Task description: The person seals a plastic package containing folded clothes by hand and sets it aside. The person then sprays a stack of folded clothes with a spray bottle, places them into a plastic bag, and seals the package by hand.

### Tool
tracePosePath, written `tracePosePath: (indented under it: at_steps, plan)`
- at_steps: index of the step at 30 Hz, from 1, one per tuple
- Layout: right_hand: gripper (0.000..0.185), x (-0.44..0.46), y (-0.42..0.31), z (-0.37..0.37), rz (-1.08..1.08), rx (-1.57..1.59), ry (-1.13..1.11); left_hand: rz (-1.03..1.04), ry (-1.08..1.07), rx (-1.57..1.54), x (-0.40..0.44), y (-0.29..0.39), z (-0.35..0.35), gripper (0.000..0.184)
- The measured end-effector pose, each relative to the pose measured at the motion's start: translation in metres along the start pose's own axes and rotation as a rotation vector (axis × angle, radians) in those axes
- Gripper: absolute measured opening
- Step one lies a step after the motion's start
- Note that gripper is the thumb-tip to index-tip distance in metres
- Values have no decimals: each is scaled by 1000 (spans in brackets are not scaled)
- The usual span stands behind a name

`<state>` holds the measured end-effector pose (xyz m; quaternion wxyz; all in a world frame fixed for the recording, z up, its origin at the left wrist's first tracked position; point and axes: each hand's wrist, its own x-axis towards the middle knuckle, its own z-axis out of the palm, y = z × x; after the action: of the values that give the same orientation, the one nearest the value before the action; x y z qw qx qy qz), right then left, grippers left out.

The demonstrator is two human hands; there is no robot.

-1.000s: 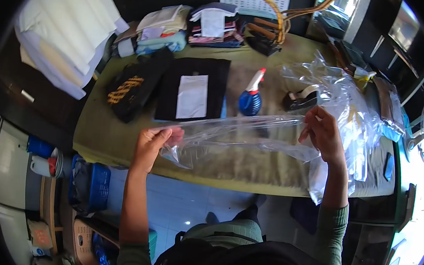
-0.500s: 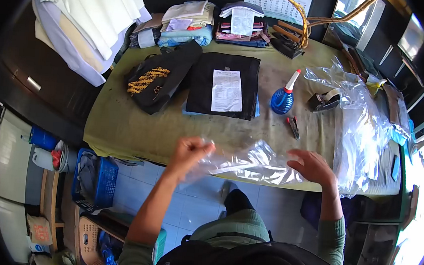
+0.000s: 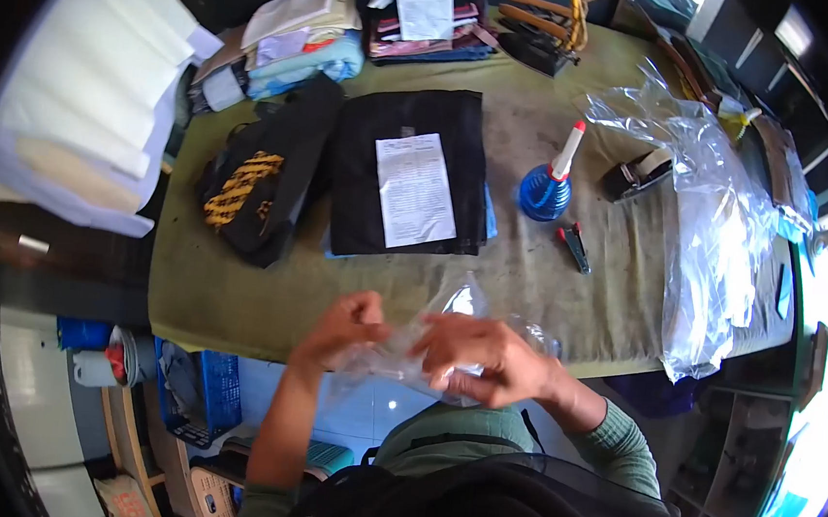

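Observation:
A thin clear plastic bag [image 3: 465, 299] is bunched between my hands at the table's front edge. My left hand [image 3: 345, 329] pinches one end of it, fingers curled. Close beside it, my right hand [image 3: 489, 357] has its fingers bent over the plastic, slightly blurred. Just beyond lies a folded black garment stack [image 3: 352, 181] with a printed paper slip [image 3: 415, 191] on top and blue cloth showing underneath. To its left rests a black cloth item with a yellow pattern [image 3: 244, 192].
Right of the stack are a blue spray bottle [image 3: 545, 193], a stapler [image 3: 575, 247] and a tape dispenser [image 3: 637, 174]. More clear plastic [image 3: 717, 234] covers the table's right side. An iron [image 3: 537, 50] and folded clothes [image 3: 305, 41] stand at the back. A blue basket [image 3: 219, 394] sits below left.
My right hand has moved left, close to my left hand, and its fingers have closed on the plastic bag. The bag is now more bunched. The camera view has shifted.

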<state>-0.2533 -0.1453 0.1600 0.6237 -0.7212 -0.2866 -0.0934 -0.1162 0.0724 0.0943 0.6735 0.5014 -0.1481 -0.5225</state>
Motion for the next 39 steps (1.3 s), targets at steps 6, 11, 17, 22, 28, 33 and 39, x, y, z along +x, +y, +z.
tracePosePath:
  at_steps: [6,11,17,22,28,33,39]
  plan:
    - [6,26,-6,-21,-45,498,-106,-26,90,877,56,52,-62,31]
    - [7,12,7,-58,86,812,270,300,112,572,69,118,-39,43]
    - [13,12,49,-51,235,598,553,91,-962,595,81,146,20,71]
    - [12,-27,66,-61,498,700,734,-25,-1219,379,49,116,8,78]
    - [12,-31,66,-43,583,612,757,380,-364,-103,4,94,-12,38]
    - [16,-31,91,-36,720,480,639,195,-212,-289,2,51,-94,24]
    - [15,-37,146,-20,812,1,647,50,-10,224,8,10,-153,10]
